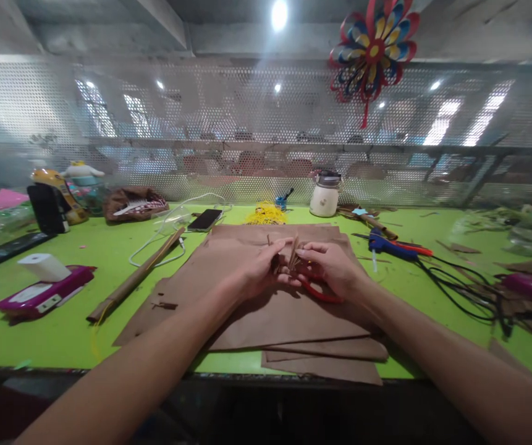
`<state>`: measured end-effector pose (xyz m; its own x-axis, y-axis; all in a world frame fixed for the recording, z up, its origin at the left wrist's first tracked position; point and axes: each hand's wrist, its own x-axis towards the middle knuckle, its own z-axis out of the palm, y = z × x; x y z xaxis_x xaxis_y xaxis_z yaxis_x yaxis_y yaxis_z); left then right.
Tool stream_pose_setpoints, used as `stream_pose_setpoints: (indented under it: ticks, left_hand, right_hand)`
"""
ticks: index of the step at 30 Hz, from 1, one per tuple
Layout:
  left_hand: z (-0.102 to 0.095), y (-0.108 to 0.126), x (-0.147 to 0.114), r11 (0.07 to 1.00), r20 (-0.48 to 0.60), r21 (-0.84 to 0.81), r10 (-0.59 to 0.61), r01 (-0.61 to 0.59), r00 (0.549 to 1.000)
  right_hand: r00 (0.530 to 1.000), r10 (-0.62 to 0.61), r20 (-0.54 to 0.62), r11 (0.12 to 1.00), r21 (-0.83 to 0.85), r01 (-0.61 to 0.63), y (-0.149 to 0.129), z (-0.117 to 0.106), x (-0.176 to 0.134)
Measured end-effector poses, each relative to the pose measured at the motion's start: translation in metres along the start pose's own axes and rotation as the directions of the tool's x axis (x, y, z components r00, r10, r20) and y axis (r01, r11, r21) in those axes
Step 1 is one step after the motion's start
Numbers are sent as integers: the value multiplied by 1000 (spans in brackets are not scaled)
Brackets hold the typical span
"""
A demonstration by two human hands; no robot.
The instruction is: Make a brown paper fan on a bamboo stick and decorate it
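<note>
The left hand (pixel 262 269) and right hand (pixel 336 266) together grasp brown paper strips (pixel 294 252), a red loop handle (pixel 325 296) beneath the right; the white jar's (pixel 324 199) small emblem is too blurred to read.

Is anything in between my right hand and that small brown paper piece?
Nothing visible is: the right hand's fingertips appear to meet the brown paper piece directly. The red handle shows below those fingers, not in between.

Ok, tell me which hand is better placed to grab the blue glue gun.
Probably the right hand: the blue glue gun lies to its right, farther from the left hand.
</note>
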<state>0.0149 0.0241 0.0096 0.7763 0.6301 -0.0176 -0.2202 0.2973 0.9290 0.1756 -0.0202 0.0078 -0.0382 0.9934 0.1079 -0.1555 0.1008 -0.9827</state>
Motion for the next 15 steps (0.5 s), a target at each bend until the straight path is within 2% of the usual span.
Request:
stream_pose_setpoints:
  ticks: [3, 7, 11, 15]
  left_hand:
    - [1, -1, 0, 999, -38, 8, -34, 34, 999]
    - [4, -5, 0, 997, 34, 56, -57, 55, 998]
    - [2, -4, 0, 996, 93, 87, -18, 9, 996]
    - [2, -2, -1, 991, 49, 122, 40, -46, 998]
  right_hand:
    - [998, 15, 53, 1000, 6, -15, 6, -1, 1]
    - [997, 24, 80, 1000, 13, -25, 13, -1, 1]
    - [1000, 9, 26, 1000, -10, -9, 6, -1, 0]
    - [999, 20, -31, 999, -47, -22, 0, -2, -2]
